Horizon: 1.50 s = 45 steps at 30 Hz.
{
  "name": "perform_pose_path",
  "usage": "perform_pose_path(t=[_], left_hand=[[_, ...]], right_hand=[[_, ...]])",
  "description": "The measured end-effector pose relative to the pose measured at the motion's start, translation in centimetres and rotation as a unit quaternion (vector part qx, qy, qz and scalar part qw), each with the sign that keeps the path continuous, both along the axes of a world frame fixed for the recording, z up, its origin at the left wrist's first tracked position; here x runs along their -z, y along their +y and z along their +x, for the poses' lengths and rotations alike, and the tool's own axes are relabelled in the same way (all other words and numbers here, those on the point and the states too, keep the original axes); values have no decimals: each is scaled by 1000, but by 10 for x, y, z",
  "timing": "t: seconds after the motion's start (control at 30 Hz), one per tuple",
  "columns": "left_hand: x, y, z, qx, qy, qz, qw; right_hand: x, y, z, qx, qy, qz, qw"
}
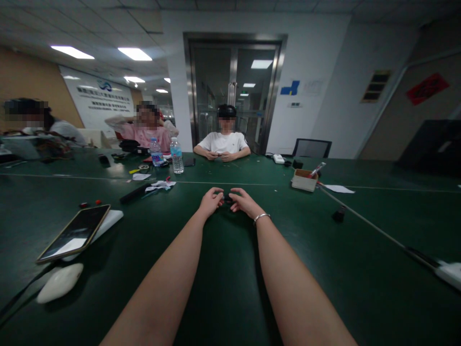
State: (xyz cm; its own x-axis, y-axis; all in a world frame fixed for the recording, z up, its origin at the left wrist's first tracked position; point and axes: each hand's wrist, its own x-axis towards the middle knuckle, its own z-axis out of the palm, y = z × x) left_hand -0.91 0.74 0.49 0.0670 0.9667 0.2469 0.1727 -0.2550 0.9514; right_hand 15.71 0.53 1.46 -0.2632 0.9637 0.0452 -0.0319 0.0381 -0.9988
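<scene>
Both hands are out in front of me over the dark green table point(230, 250), close together near the middle. Between their fingertips is a small dark object point(226, 197), too small to make out. My left hand point(212, 202) has its fingers curled and closed at the object's left side. On the other side, my right hand point(244, 202), with a silver bangle at the wrist, curls its fingers towards the same object. Which fingertips touch it is hard to tell.
Left lie a phone point(75, 233), a white mouse-shaped object point(60, 283) and a black case point(135, 193). Two bottles point(176, 156) stand farther back. A small box point(304, 180) and black clip point(339, 214) are right. A person in white sits opposite; others sit left.
</scene>
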Motion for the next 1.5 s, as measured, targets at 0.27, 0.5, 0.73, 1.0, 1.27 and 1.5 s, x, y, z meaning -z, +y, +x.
perform_pose_path(t=[0.27, 0.5, 0.73, 1.0, 1.27, 1.5], left_hand=[[2, 3, 1, -9, 87, 16, 996], [-1, 1, 5, -2, 16, -48, 999], [-5, -2, 0, 10, 1, -19, 1000], [1, 3, 2, 1, 17, -12, 1000], [0, 4, 3, 30, -1, -29, 999], [5, 8, 3, 1, 17, -36, 999]], right_hand=[[3, 2, 1, -4, 28, -14, 1000], [0, -2, 2, 15, 48, -22, 999], [0, -2, 1, 22, 58, -36, 997], [-2, -4, 2, 16, 51, -29, 998], [0, -3, 2, 13, 73, -33, 997], [1, -2, 2, 17, 65, -27, 997]])
